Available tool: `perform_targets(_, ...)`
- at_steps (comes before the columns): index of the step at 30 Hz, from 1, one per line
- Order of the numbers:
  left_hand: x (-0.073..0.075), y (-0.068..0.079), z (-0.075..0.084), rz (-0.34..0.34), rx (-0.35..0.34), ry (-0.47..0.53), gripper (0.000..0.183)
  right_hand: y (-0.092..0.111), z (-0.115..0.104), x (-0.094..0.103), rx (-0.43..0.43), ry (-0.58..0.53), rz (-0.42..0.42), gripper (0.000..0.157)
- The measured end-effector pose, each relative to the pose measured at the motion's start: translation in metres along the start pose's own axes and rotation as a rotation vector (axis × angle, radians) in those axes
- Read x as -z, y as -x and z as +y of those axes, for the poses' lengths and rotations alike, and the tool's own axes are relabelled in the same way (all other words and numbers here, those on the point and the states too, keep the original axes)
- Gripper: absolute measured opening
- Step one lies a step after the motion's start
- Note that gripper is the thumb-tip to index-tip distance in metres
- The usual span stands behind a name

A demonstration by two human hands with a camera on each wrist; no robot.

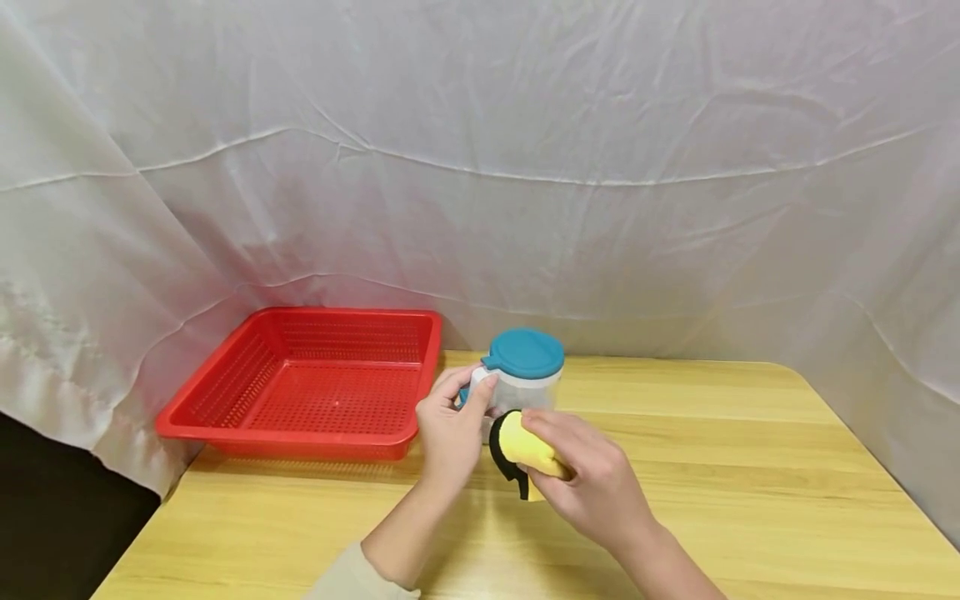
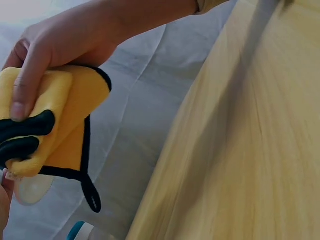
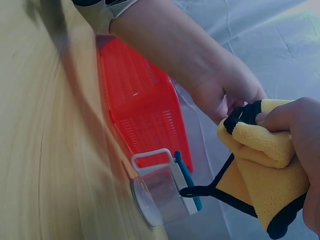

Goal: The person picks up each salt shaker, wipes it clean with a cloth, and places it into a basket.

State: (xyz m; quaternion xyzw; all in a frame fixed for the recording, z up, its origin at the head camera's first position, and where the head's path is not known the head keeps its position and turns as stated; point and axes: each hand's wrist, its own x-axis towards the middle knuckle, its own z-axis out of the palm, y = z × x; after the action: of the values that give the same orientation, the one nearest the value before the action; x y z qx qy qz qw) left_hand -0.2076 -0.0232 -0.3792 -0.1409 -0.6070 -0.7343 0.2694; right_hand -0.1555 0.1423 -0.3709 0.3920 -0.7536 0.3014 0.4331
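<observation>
My right hand (image 1: 592, 477) grips a folded yellow towel (image 1: 527, 447) with black trim; its black hanging loop shows in both wrist views. Close beside it, my left hand (image 1: 452, 425) has its thumb and fingers around a pale thing with a blue part, mostly hidden by hand and towel. In the left wrist view a round, see-through end (image 2: 34, 191) of it shows below the towel; I cannot tell its kind. Behind the hands, a clear jar (image 3: 161, 196) with a white handle and a teal lid (image 1: 525, 352) stands upright on the table.
A red perforated plastic basket (image 1: 337, 406) stands at the left, near the back of the wooden table (image 1: 720, 483). White cloth (image 1: 480, 233) hangs behind and along the sides. The jar stands to the right of the basket.
</observation>
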Motion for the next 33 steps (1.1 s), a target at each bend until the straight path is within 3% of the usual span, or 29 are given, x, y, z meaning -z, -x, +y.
perform_targets(9,0.004,-0.004,0.003,-0.011,0.036,0.034,0.018,-0.002,0.002,0.011,-0.087,-0.054,-0.016,0.036)
perform_targets(18,0.001,-0.002,0.003,-0.028,0.054,-0.038,0.021,-0.006,0.002,0.016,-0.145,-0.062,0.022,0.042)
perform_targets(26,-0.001,0.002,-0.001,-0.028,0.023,-0.071,0.022,-0.004,0.001,0.009,-0.085,-0.046,0.04,0.041)
perform_targets(33,0.001,-0.001,0.003,-0.014,0.019,-0.054,0.019,0.001,0.001,0.004,-0.052,-0.004,-0.033,0.035)
